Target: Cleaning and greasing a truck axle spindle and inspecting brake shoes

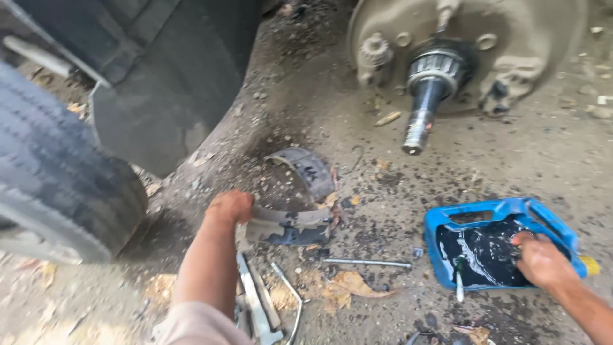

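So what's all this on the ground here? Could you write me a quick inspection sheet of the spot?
Surface: dirt ground, oil-stained, with dry leaves.
Job's things: curved brake shoe; a second one behind it; blue cut-open container holding black liquid.
Clutter: metal rod, flat metal tools.
Hands: left hand grips the near shoe; right hand is in the container.
Cables: nothing seen.
Surroundings: tyre, mud flap, bare wheel hub with spindle.

Our left hand (230, 207) grips curved brake shoe (290, 225) on dirt | our right hand (539, 259) dips into blue cut-open container (447, 220) of black oil | bare axle spindle (426, 96) above | tyre (57, 172) at left
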